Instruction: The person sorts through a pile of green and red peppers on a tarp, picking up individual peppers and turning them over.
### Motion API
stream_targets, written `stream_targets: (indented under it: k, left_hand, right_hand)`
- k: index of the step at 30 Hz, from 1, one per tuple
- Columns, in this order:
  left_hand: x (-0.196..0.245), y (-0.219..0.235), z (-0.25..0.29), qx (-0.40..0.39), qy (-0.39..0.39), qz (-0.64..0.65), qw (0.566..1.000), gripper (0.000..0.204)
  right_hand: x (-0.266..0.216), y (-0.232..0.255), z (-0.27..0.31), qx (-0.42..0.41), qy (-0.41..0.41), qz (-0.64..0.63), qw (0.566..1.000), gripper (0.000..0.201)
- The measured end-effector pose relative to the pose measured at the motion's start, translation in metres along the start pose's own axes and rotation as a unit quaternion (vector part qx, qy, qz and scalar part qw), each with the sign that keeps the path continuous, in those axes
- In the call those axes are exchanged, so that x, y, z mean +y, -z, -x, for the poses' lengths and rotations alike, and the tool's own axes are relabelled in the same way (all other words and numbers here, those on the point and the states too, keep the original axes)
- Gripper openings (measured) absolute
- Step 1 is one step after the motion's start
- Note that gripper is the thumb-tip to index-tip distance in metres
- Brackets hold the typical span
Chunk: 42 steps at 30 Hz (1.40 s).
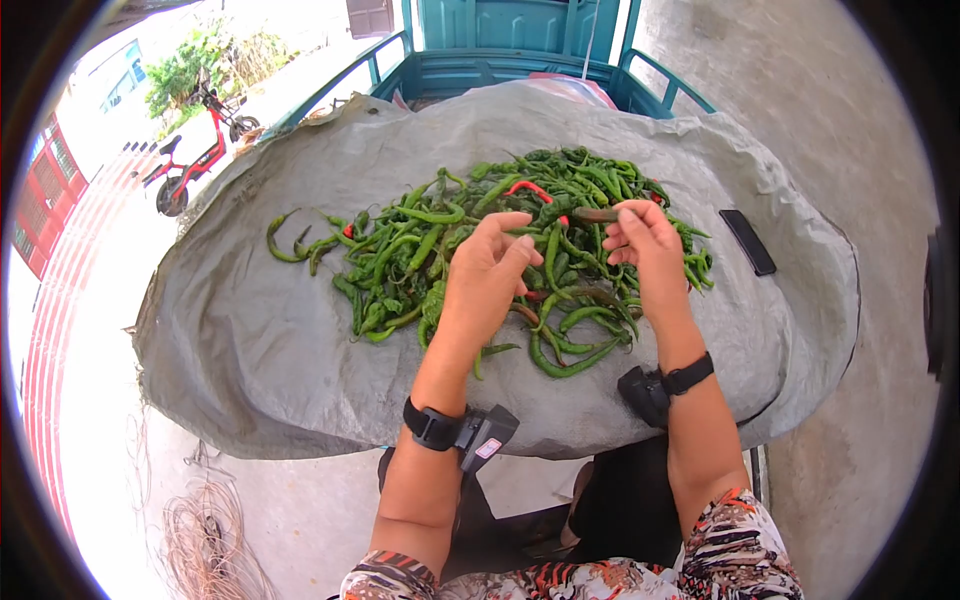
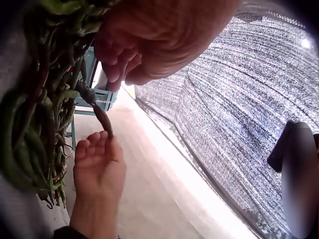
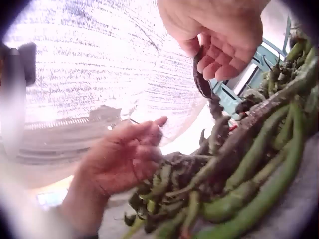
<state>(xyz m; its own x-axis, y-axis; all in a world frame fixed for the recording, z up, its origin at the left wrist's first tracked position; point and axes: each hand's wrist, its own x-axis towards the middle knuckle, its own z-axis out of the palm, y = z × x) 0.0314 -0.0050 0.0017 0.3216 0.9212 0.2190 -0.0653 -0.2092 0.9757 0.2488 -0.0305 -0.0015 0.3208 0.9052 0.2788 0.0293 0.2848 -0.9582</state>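
Note:
A heap of green chili peppers (image 1: 400,255), with a few red and brownish ones among them, lies on a grey tarp (image 1: 270,345). Above its right part, my right hand (image 1: 648,245) pinches a dark brown chili pepper (image 1: 594,215) at one end between thumb and fingers. In the right wrist view this dark pepper (image 3: 201,82) points down from the fingertips. My left hand (image 1: 480,280) hovers over the middle of the heap, fingers loosely bent and thumb apart from the index finger. No pepper shows between them.
A black phone (image 1: 748,242) lies on the tarp to the right. Behind stands a teal cart bed (image 1: 500,68) with side rails. A red electric bike (image 1: 205,155) is parked at the far left. Tangled cord (image 1: 215,540) lies on the floor at the lower left.

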Motion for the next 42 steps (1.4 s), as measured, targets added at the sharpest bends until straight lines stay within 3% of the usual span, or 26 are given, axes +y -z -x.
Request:
stream_targets:
  k: [3,5,10,14,17,20,23,25,27,31,34,37,42]
  left_hand:
    - [0.003,-0.004,0.003,-0.008,-0.013,0.01,1.0,0.038]
    - [0.004,-0.008,0.006,-0.004,-0.031,0.011,0.999,0.037]
    - [0.002,-0.008,0.004,-0.079,-0.01,-0.014,0.997,0.03]
    - [0.005,-0.011,0.007,-0.07,-0.025,-0.027,0.997,0.027]
    - [0.003,-0.009,0.006,-0.112,-0.025,-0.024,0.993,0.027]
    - [0.007,-0.012,0.007,0.009,-0.044,-0.081,0.996,0.029]
    - [0.008,-0.005,0.005,0.111,-0.058,0.009,0.992,0.034]
    - [0.008,0.0,0.003,0.125,-0.05,0.06,0.989,0.036]
    - [0.009,0.004,0.002,0.139,-0.04,0.11,0.983,0.059]
    - [0.014,0.002,0.004,0.124,-0.049,0.102,0.986,0.07]
    - [0.007,0.001,0.002,0.109,-0.042,0.082,0.99,0.058]
    - [0.004,0.003,0.0,0.08,-0.023,0.063,0.995,0.043]
    - [0.003,0.002,0.001,0.08,-0.023,0.06,0.995,0.032]
  right_hand:
    - [-0.006,0.011,0.004,-0.057,-0.05,-0.205,0.976,0.018]
    - [-0.009,0.011,0.007,-0.096,-0.06,-0.221,0.969,0.019]
    - [-0.019,0.001,0.016,-0.177,-0.073,-0.246,0.95,0.02]
    - [-0.017,0.0,0.016,-0.158,-0.063,-0.223,0.96,0.019]
    - [-0.01,0.003,0.013,-0.127,-0.05,-0.183,0.974,0.019]
    - [-0.009,0.001,0.012,-0.105,-0.053,-0.153,0.981,0.021]
    - [-0.016,-0.006,0.013,-0.049,-0.044,-0.079,0.995,0.024]
    - [-0.011,-0.005,0.005,-0.023,-0.034,0.01,0.999,0.028]
    - [-0.01,-0.006,-0.001,-0.044,-0.013,0.111,0.993,0.032]
    - [0.0,-0.012,-0.004,-0.086,0.041,0.243,0.965,0.043]
    - [0.014,-0.008,-0.009,-0.134,0.028,0.276,0.951,0.04]
    - [0.018,-0.005,-0.013,-0.093,-0.008,0.267,0.959,0.029]
    - [0.017,-0.003,-0.009,0.041,0.069,0.145,0.986,0.019]
